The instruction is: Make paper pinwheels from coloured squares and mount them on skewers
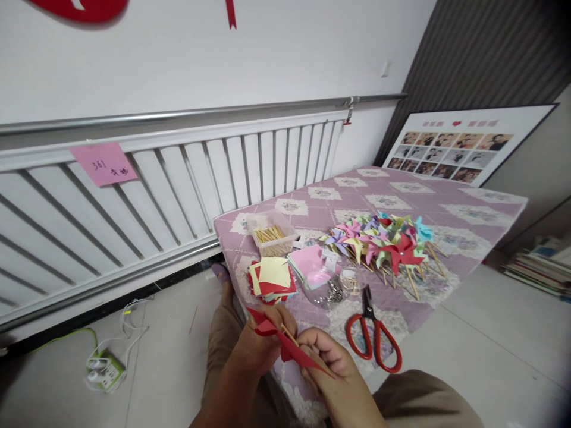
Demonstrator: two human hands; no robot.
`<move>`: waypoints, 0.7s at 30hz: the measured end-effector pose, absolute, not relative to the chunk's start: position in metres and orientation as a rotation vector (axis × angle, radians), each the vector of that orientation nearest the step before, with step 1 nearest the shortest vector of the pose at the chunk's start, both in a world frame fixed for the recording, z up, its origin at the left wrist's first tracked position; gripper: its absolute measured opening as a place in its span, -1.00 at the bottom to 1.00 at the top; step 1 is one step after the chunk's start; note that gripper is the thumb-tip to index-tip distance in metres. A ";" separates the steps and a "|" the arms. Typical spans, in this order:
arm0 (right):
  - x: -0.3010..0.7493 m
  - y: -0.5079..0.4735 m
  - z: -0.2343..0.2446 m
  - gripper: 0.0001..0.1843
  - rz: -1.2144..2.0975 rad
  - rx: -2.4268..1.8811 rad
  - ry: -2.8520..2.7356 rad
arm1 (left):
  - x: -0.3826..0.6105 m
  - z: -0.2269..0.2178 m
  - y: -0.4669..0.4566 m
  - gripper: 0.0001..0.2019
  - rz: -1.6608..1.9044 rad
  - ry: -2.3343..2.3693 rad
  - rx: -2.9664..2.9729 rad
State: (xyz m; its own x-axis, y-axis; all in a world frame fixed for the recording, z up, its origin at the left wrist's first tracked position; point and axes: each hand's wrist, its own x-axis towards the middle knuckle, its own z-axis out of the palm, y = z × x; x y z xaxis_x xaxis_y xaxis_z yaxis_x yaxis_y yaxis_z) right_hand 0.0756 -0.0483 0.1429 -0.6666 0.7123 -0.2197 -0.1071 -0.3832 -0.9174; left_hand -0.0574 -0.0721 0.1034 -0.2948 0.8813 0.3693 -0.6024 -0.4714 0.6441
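Observation:
A red paper pinwheel (297, 352), its blades partly folded, is held between both hands at the table's near edge. My left hand (264, 340) is closed on its left side. Pinching the right part of the paper is my right hand (332, 365), its fingers curled. A thin wooden stick (289, 334) pokes out over the paper between the hands; its other end is hidden. Just beyond lie cut paper squares (273, 274) in yellow and red, and a pink stack of paper (307, 261). Red-handled scissors (373, 336) rest to the right of my right hand.
Finished pinwheels (379, 241) in many colours are heaped on the tablecloth (325, 193). A clear box of sticks (273, 235) stands at the left, and a clear tub (328, 291) holds small metal pieces. A radiator (259, 160) runs behind; a power strip (106, 371) lies on the floor.

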 end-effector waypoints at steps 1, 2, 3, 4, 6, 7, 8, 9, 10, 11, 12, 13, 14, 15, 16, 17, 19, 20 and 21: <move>0.076 -0.048 0.143 -0.60 2.076 -0.838 -1.321 | -0.057 0.103 -0.072 -0.75 1.900 0.489 0.858; 0.076 -0.049 0.143 -0.59 2.068 -0.841 -1.323 | -0.057 0.103 -0.073 -0.74 1.893 0.494 0.849; 0.076 -0.049 0.142 -0.58 2.064 -0.844 -1.322 | -0.057 0.103 -0.073 -0.74 1.885 0.495 0.844; 0.076 -0.049 0.141 -0.57 2.059 -0.846 -1.318 | -0.057 0.103 -0.074 -0.74 1.885 0.495 0.842; 0.076 -0.049 0.140 -0.57 2.056 -0.843 -1.315 | -0.057 0.103 -0.074 -0.74 1.896 0.495 0.851; 0.076 -0.049 0.139 -0.58 2.052 -0.838 -1.317 | -0.057 0.102 -0.074 -0.75 1.895 0.496 0.853; 0.075 -0.048 0.139 -0.58 2.044 -0.832 -1.323 | -0.057 0.102 -0.074 -0.75 1.894 0.499 0.851; 0.075 -0.048 0.140 -0.58 2.030 -0.826 -1.334 | -0.057 0.102 -0.074 -0.75 1.892 0.499 0.850; 0.075 -0.048 0.141 -0.58 2.010 -0.819 -1.348 | -0.057 0.102 -0.073 -0.76 1.889 0.490 0.850; 0.075 -0.048 0.142 -0.58 1.988 -0.813 -1.362 | -0.057 0.102 -0.073 -0.76 1.885 0.478 0.850; 0.074 -0.048 0.143 -0.58 1.966 -0.810 -1.373 | -0.057 0.102 -0.072 -0.75 1.886 0.466 0.854; 0.074 -0.047 0.145 -0.59 1.949 -0.807 -1.385 | -0.057 0.102 -0.072 -0.75 1.888 0.458 0.860; 0.074 -0.047 0.146 -0.59 1.938 -0.806 -1.394 | -0.057 0.102 -0.071 -0.75 1.889 0.453 0.868; 0.074 -0.046 0.147 -0.60 1.930 -0.806 -1.401 | -0.057 0.102 -0.071 -0.74 1.889 0.453 0.872; 0.073 -0.046 0.148 -0.61 1.927 -0.808 -1.409 | -0.057 0.102 -0.071 -0.73 1.887 0.459 0.870; 0.073 -0.045 0.149 -0.62 1.924 -0.812 -1.416 | -0.058 0.101 -0.071 -0.73 1.884 0.467 0.868; 0.073 -0.044 0.149 -0.64 1.915 -0.820 -1.436 | -0.058 0.100 -0.070 -0.70 1.879 0.483 0.856; 0.072 -0.044 0.149 -0.66 1.909 -0.825 -1.447 | -0.059 0.100 -0.070 -0.69 1.878 0.491 0.853; 0.072 -0.044 0.149 -0.67 1.901 -0.829 -1.455 | -0.059 0.099 -0.070 -0.69 1.874 0.497 0.850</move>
